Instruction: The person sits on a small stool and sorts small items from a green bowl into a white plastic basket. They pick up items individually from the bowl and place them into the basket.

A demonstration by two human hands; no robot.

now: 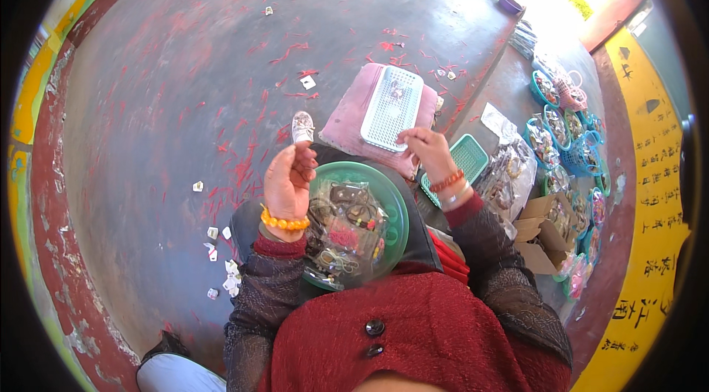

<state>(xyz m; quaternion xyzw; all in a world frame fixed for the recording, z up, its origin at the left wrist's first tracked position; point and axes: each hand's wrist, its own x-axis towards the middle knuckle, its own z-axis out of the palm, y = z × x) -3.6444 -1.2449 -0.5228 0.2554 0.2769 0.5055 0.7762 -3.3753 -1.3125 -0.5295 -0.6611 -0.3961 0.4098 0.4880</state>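
My left hand (288, 178) is raised, fingers pinched on a small clear plastic packet (302, 127) with something pale inside. An orange bead bracelet sits on that wrist. My right hand (427, 150) is over the near edge of a white perforated tray (393, 107) that lies on a pink cushion (356, 115); its fingers are curled, and I cannot tell whether they pinch anything. A red bead bracelet is on that wrist. On my lap rests a round green basin (391, 203) holding several small packets of jewellery.
A green mesh basket (464, 158) lies right of my right hand. Several teal baskets of trinkets (559, 126) and an open cardboard box (539, 233) line the right side. Torn white paper scraps (221, 259) and red shreds litter the dark floor. A purple bowl (509, 2) stands far back.
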